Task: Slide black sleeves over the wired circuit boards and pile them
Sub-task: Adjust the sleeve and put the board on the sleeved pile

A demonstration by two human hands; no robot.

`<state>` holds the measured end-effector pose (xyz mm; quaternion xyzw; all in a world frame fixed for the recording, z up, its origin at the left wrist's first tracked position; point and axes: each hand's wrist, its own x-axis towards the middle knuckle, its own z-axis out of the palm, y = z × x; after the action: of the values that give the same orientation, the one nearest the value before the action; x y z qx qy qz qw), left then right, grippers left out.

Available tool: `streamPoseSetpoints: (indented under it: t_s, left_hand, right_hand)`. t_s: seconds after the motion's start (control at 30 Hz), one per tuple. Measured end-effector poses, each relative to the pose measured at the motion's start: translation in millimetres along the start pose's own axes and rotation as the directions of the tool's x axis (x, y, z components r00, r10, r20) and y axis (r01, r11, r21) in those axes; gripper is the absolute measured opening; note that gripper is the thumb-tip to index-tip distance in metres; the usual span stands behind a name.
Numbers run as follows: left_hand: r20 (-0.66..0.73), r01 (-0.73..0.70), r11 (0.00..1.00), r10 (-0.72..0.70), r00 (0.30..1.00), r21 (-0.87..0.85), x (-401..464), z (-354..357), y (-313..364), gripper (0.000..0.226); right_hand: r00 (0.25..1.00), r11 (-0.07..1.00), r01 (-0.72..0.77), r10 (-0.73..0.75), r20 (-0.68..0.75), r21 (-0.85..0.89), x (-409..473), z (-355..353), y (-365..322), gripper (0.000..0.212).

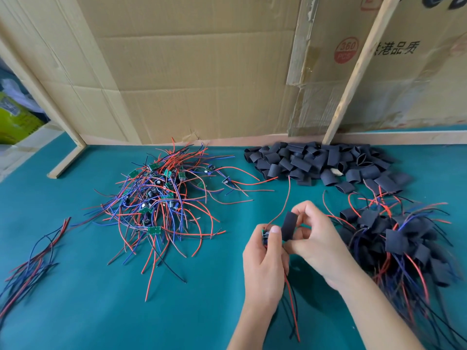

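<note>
A small green board (264, 234) is gripped in the left hand (265, 258), low and right of centre in the frame, with the thumb laid over its top. From the board one red wire (286, 198) is led up toward the upper middle, and further red and dark wires are seen hanging below the hand toward the bottom edge. Just right of the board, nearly touching it, a black sleeve (289, 225) is pinched upright between the thumb and fingers of the right hand (313, 236). Whether the sleeve has been started over the board cannot be told.

A loose heap of bare boards (154, 195) with red, blue and black wires is spread left of centre on the green table (101, 311). A heap of empty sleeves (323, 162) is banked along the cardboard wall (202, 72) at upper right. The pile of sleeved boards (404, 243) lies at the right edge, just beyond the right wrist. A bundle of loose wires (32, 261) is found at far left.
</note>
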<state>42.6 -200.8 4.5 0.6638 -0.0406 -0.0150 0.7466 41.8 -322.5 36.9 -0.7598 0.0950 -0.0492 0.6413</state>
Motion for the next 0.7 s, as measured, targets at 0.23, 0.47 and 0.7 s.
streamPoseSetpoints:
  t_s: [0.23,0.47,0.7]
  left_hand:
    - [0.007,-0.003,1.000,0.003,1.000,-0.010,0.4,1.7,2.3,0.029]
    - [0.031,-0.015,1.000,0.016,0.999,-0.021,0.7,1.2,-2.9,0.027]
    - [0.018,-0.013,1.000,0.013,1.000,0.022,-0.3,2.8,-0.4,0.026]
  right_hand:
    - [0.957,0.987,-0.033,-0.014,0.290,0.157,-3.2,-24.1,-0.7,0.037]
    - [0.950,0.979,-0.015,-0.050,0.309,0.205,-3.2,-23.3,-6.1,0.038]
    - [0.987,0.958,0.039,0.007,-0.160,0.284,3.6,-18.6,0.8,0.025]
